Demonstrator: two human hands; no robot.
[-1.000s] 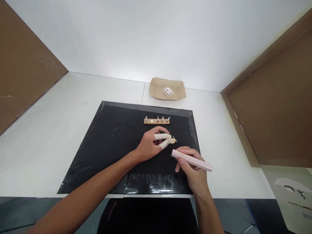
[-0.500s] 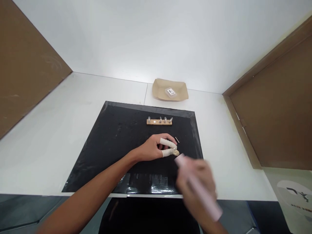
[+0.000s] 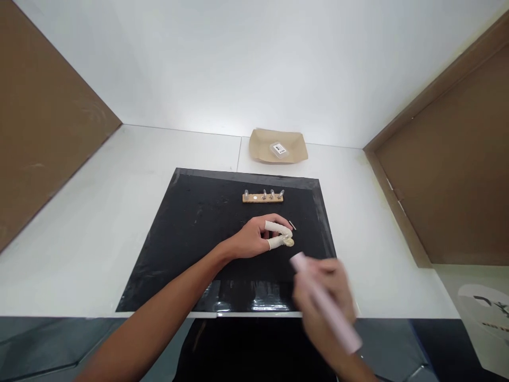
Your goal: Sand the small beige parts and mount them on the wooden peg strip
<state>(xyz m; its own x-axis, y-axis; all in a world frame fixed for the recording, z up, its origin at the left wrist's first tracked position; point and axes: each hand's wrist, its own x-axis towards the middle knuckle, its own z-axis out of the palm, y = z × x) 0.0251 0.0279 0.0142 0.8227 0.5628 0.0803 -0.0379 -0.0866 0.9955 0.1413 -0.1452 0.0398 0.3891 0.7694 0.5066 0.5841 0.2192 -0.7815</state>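
Note:
My left hand (image 3: 258, 236) is over the black mat, with white finger cots on its thumb and index finger. Those two fingertips pinch a small round pale-gold piece (image 3: 289, 242), whose kind I cannot make out. To the lower right, my right hand (image 3: 328, 294) is closed around a pale pink stick (image 3: 332, 313), long and straight. Both that hand and the stick are blurred by motion. The stick's upper end points toward the small piece, with a gap between them. Close by the left fingertips lies a thin light-coloured rod (image 3: 292, 225).
On the black mat (image 3: 191, 228), beyond my left hand, lies a wooden strip (image 3: 259, 198) bearing several upright clear pegs. Behind the mat stands a brown paper tray (image 3: 258, 154) with a small labelled clear case (image 3: 279, 150) in it. Brown panels flank the white tabletop (image 3: 377, 212).
The whole view has shifted slightly. My left hand keeps its pinch on the small piece. My right hand, still holding the pink stick, is blurred in both frames, with the stick slightly farther from the piece.

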